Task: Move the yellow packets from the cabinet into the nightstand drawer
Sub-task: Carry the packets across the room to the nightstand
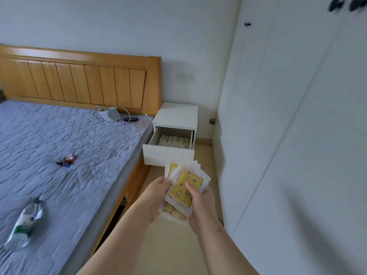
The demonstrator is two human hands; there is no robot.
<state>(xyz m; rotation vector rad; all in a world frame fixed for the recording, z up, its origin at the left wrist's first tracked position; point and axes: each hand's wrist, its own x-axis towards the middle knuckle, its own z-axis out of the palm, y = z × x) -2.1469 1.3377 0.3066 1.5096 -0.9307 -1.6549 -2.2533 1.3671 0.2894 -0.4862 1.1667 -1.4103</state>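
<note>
The left hand [158, 197] and right hand [200, 203] together hold the stack of yellow packets [186, 187] at lower centre of the frame. The left fingers curl round its left edge. The right thumb lies on the top packet.

The plastic bottle [25, 221] lies on its side on the bed [59, 135] at lower left. Past it lies a small red item [67, 160], too blurred to identify. The closed white cabinet [288, 135] fills the right side.

The lower packets are fanned out and mostly covered. The top packet's long axis runs from lower left to upper right, towards the drawer [168, 154].

The drawer stands pulled out of the nightstand [176, 114]. Further yellow packets [175, 140] lie inside it, partly hidden by the drawer front. A grey object with a cable [110, 115] lies near the headboard [79, 80].
</note>
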